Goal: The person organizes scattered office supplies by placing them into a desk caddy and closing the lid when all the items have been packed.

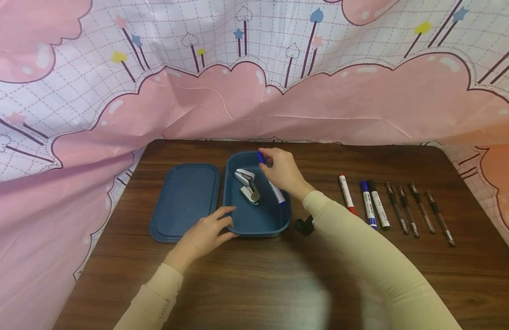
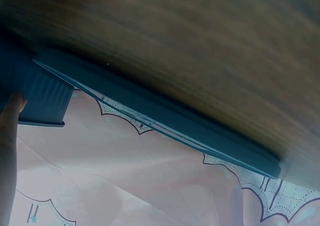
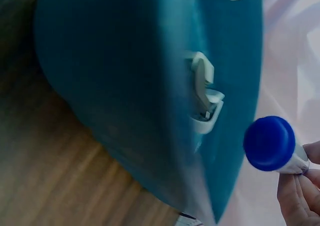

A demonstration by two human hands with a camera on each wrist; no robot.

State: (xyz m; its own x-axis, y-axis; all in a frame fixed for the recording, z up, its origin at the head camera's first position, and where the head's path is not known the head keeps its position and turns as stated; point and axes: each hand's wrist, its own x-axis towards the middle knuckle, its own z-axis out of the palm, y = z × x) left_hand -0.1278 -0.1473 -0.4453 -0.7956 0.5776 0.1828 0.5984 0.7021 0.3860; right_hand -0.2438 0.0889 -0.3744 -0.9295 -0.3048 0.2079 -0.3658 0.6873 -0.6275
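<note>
A white marker with blue ends [image 1: 275, 189] is pinched near its upper end by my right hand [image 1: 282, 168]. It slants over the right part of a blue plastic box [image 1: 262, 225], one blue end facing the camera in the right wrist view. Small white-and-grey staplers [image 1: 249, 189] lie inside the box and also show as white-and-grey parts [image 3: 202, 88] in the right wrist view. At the box's front left corner, my left hand [image 1: 205, 236] holds the rim, fingertips over it. One finger [image 2: 11, 118] lies against the outer wall in the left wrist view.
A flat blue lid [image 1: 185, 201] lies left of the box. To the right are a red marker [image 1: 346, 194], a blue marker [image 1: 368, 205], a black marker [image 1: 379, 206] and several dark pens [image 1: 421, 208]. A small black object [image 1: 305, 226] is beside my right sleeve.
</note>
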